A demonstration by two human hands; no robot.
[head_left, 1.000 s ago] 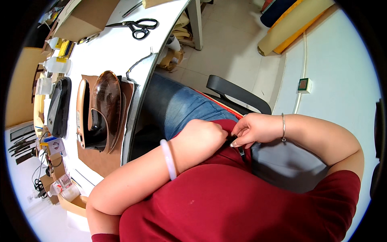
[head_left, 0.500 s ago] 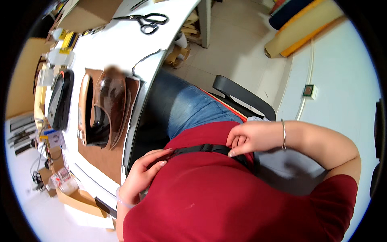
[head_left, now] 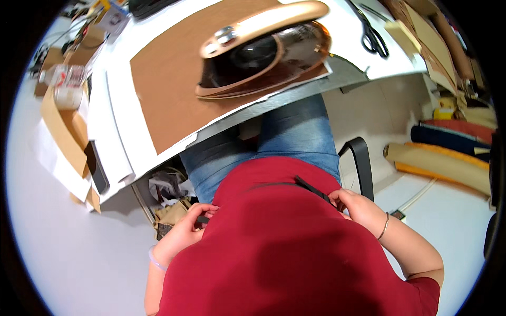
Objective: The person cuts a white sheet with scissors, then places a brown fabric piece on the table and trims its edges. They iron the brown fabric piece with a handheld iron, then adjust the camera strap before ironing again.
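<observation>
A narrow black strap [head_left: 312,188] runs across the front of the red shirt [head_left: 263,226] at waist height. At the waist's left side my left hand [head_left: 191,225] has its fingers curled, with a bit of dark strap showing between them. My right hand [head_left: 359,209] is closed at the right side, pinching the strap where it passes round the waist. The fingertips of both hands are partly hidden by the shirt.
On the white table [head_left: 117,121] in front, a clothes iron [head_left: 263,52] with a golden handle rests on a brown sheet [head_left: 168,84]. Black scissors [head_left: 373,39] lie to its right. A chair armrest [head_left: 361,166] and fabric rolls [head_left: 443,158] are at the right.
My view has swung round to face the table. My hands have moved apart from the front of the waist to its two sides, and the strap's middle buckle no longer shows.
</observation>
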